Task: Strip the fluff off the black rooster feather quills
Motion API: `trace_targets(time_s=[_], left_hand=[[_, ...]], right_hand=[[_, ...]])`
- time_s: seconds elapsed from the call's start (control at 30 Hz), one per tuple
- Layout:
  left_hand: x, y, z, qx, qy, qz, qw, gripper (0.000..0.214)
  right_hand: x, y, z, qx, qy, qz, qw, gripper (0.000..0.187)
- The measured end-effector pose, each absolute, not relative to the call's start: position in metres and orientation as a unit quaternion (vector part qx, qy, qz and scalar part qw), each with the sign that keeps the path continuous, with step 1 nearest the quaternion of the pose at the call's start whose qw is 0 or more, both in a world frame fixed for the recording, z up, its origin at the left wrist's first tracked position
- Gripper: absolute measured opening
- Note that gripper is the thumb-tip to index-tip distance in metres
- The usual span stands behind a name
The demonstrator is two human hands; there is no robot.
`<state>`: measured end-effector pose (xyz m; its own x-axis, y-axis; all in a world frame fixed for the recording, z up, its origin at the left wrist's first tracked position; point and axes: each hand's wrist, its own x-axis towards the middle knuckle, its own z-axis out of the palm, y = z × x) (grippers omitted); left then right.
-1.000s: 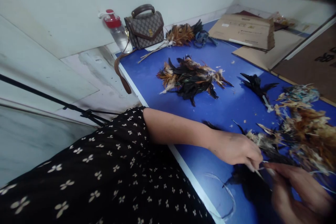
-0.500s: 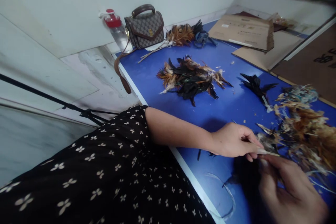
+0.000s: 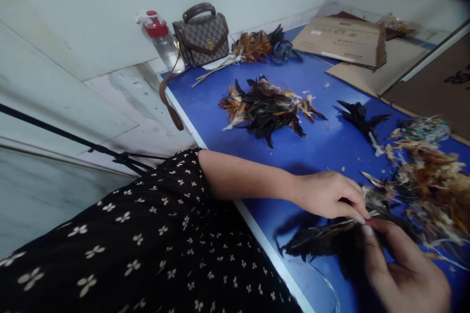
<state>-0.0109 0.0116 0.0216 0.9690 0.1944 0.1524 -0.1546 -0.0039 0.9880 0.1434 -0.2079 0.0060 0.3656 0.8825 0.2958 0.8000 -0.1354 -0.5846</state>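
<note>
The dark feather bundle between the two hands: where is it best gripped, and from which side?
Probably at the pale quill ends, where the left hand and right hand already meet. The dark feather bundle fans out loosely toward the table edge, so the gathered quills give the firmest pinch. Come from above, on the side away from the loose tips, closing the fingers across the stems.

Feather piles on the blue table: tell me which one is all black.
The small black clump, lying alone right of the big mixed pile. The others carry brown or tan feathers.
</note>
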Motion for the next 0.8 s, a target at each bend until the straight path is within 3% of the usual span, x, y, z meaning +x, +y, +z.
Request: trace_targets(time_s=[0.13, 0.43, 0.8], left_hand=[[-0.012, 0.010, 0.020, 0.709, -0.059, 0.174, 0.681, 0.015], [-0.016, 0.003, 0.024, 0.688, -0.071, 0.203, 0.693, 0.022], [-0.003, 0.027, 0.017, 0.682, -0.170, 0.089, 0.706, 0.024]], right_hand=[[0.144, -0.209, 0.008, -0.743, -0.555, 0.114, 0.356, 0.029], [0.148, -0.205, 0.015, -0.709, -0.568, 0.173, 0.381, 0.024], [0.146, -0.202, 0.009, -0.688, -0.568, 0.248, 0.378, 0.029]])
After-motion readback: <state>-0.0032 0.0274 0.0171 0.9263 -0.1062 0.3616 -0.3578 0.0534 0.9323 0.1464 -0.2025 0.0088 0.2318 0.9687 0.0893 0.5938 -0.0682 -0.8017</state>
